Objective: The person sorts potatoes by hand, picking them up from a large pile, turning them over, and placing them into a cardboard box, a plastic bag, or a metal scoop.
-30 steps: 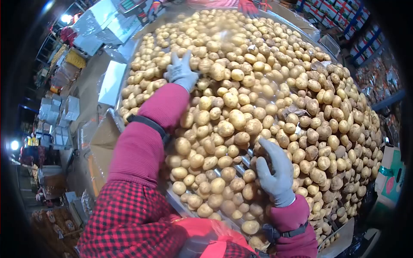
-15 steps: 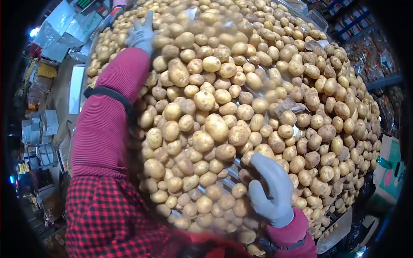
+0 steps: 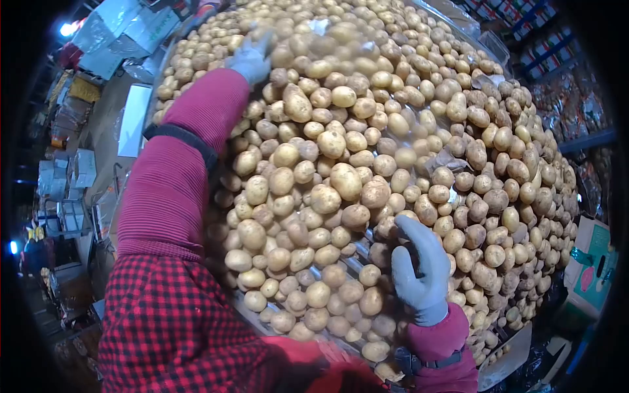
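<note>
A large heap of potatoes (image 3: pixel 346 181) spreads in front of me, yellowish-brown, some with dark soil on them. My left hand (image 3: pixel 251 61), in a grey glove, reaches to the far left part of the heap. Its fingers are apart and slightly blurred, resting against potatoes, with none visibly gripped. Low and right of centre, my right hand (image 3: pixel 424 275) wears the same kind of glove. Thumb and fingers curve apart beside the potatoes, with nothing between them. Near that hand, metal bars (image 3: pixel 357 252) of the surface underneath show between potatoes.
Thin plastic scraps (image 3: pixel 447 161) lie among the potatoes. A green printed carton (image 3: pixel 590 262) stands at the right edge. Wrapped white boxes (image 3: pixel 111 36) are stacked at upper left, near a white panel (image 3: pixel 133 121). Blue shelving (image 3: pixel 586 141) stands at far right.
My view has shifted, so the heap sits further right and higher. My left hand has moved right across the potatoes, its fingers more bent. My right hand keeps nearly the same place and shape.
</note>
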